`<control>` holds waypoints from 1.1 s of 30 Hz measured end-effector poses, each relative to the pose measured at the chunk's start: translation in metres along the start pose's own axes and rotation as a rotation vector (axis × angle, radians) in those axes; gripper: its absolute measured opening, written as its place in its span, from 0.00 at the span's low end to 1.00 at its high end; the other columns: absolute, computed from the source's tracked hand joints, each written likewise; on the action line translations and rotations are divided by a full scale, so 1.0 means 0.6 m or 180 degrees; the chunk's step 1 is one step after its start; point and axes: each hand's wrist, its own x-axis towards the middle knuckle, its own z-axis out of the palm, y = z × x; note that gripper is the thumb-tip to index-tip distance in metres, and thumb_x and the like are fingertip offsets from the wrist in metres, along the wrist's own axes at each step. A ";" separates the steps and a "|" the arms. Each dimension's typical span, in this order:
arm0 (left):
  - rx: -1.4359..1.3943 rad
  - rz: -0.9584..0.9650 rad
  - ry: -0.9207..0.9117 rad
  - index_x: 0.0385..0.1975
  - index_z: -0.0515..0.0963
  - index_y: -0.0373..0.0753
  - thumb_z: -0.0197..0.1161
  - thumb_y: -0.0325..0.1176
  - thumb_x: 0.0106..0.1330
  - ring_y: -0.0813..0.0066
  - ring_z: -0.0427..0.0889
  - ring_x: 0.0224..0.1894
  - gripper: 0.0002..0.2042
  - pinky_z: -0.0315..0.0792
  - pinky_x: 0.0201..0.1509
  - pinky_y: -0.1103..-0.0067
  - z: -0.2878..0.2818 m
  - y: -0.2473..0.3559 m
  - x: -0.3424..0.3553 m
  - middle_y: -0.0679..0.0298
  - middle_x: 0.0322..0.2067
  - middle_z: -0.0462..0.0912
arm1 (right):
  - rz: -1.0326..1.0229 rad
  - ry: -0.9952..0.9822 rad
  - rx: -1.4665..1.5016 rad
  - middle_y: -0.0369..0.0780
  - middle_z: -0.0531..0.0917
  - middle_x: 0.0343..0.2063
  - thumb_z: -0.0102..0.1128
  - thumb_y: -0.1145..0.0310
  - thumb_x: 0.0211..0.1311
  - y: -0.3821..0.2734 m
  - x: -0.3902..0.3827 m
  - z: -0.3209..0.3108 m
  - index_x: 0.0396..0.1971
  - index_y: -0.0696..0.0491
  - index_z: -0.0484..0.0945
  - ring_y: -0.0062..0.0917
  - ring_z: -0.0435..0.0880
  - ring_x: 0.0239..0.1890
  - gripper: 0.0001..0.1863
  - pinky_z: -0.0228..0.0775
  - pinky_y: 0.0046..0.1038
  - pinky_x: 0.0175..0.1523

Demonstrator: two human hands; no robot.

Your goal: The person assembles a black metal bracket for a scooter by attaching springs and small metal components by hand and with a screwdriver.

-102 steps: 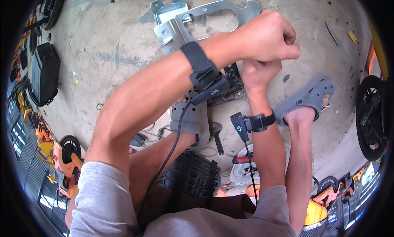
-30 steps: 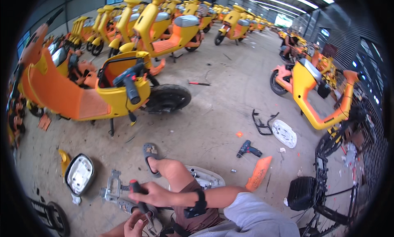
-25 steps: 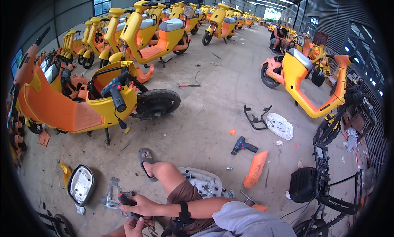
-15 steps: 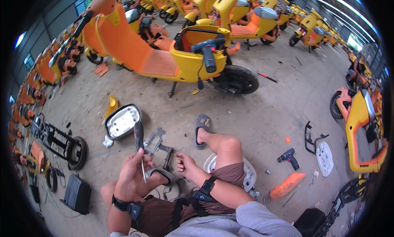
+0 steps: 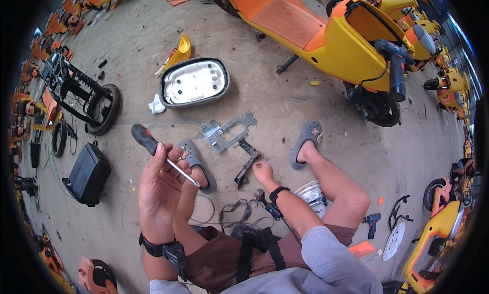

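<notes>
Left hand (image 5: 158, 194), fingers closed on screwdriver (image 5: 145, 138), tip apart from silver bracket (image 5: 214, 136); bracket on floor (image 5: 260, 80), black bar (image 5: 247, 170) apparently still joined at its lower edge; right hand (image 5: 264, 172) curled beside bar; cannot tell if holding.

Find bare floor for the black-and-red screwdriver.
Mostly bare concrete floor: between white-lined black oval pan and yellow-orange scooter; between black rectangular box and left hand holding the screwdriver. Crowded: between and just beyond the grey perforated clogs: silver metal bracket, dark metal arm; black cables nearer the body.
</notes>
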 end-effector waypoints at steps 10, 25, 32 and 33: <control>-0.1357 0.0392 -0.0013 0.60 0.60 0.35 0.36 0.43 0.79 0.68 0.79 0.42 0.20 0.71 0.42 0.70 -0.081 0.051 -0.001 0.64 0.46 0.82 | -0.1960 0.0004 -0.1663 0.40 0.73 0.43 0.71 0.56 0.49 -0.120 0.187 0.057 0.43 0.49 0.78 0.36 0.72 0.50 0.22 0.65 0.37 0.52; -0.1165 0.0124 0.0030 0.58 0.64 0.33 0.38 0.41 0.79 0.74 0.77 0.40 0.19 0.70 0.41 0.74 -0.058 0.030 0.003 0.65 0.42 0.82 | -0.1850 0.0064 -0.1388 0.44 0.79 0.39 0.77 0.62 0.41 -0.118 0.205 0.050 0.34 0.53 0.81 0.39 0.77 0.45 0.19 0.71 0.36 0.49; -0.0596 0.0177 0.0411 0.51 0.71 0.34 0.49 0.37 0.75 0.69 0.81 0.33 0.14 0.77 0.36 0.75 0.003 0.011 0.018 0.63 0.30 0.83 | -0.1292 0.0152 0.0261 0.41 0.86 0.25 0.73 0.57 0.48 -0.120 0.161 -0.094 0.26 0.55 0.86 0.30 0.84 0.29 0.15 0.74 0.30 0.40; -0.0404 0.0184 0.0293 0.52 0.71 0.34 0.49 0.36 0.75 0.70 0.82 0.34 0.14 0.77 0.37 0.75 0.014 0.005 0.019 0.64 0.31 0.83 | -0.1048 -0.0136 0.0367 0.40 0.85 0.24 0.72 0.55 0.51 -0.123 0.160 -0.125 0.27 0.55 0.86 0.27 0.83 0.27 0.16 0.74 0.29 0.38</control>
